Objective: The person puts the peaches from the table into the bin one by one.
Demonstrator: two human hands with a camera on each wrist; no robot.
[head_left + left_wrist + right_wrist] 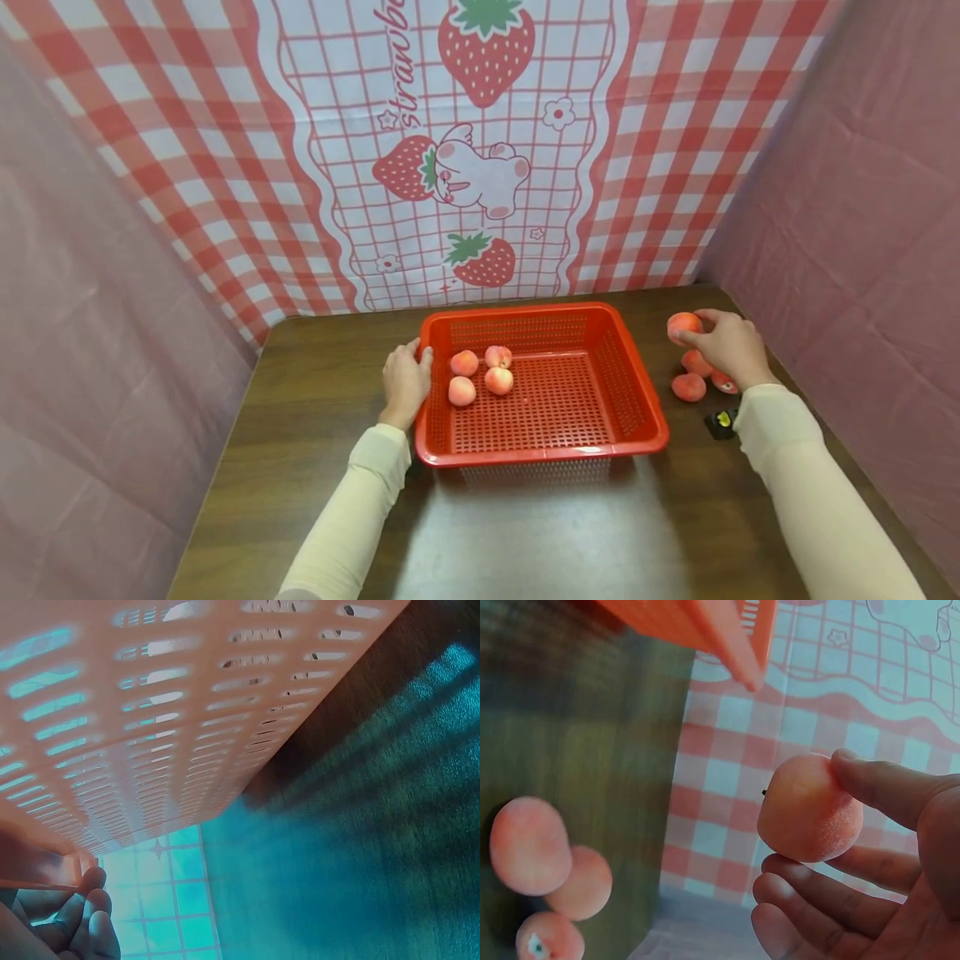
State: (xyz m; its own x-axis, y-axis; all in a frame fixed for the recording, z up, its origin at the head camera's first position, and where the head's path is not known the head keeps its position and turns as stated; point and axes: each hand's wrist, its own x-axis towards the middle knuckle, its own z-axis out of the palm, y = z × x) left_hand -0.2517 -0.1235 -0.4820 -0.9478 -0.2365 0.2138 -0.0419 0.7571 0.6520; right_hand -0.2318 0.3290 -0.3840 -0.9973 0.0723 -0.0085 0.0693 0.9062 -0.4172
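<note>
Flanking the red basket (pixel 540 437): left grip (pixel 405 385) curled on its rim, right grip (pixel 731 346) pinching a peach (pixel 681 325) above three more (pixel 688 387).

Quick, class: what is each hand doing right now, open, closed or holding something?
Left hand: grips the left rim of the red basket.
Right hand: holds a peach above the table.

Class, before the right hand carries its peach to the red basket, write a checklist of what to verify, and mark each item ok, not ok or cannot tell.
1. Right hand grips the held peach, thumb and fingers around it: ok.
2. Left hand holds the red basket at its left rim: ok.
3. Bare floor in the basket beside the four peaches: ok.
4. Three loose peaches rest on the table: ok.
5. Whether the small black object near the right sleeve gets in the way: cannot tell.
</note>
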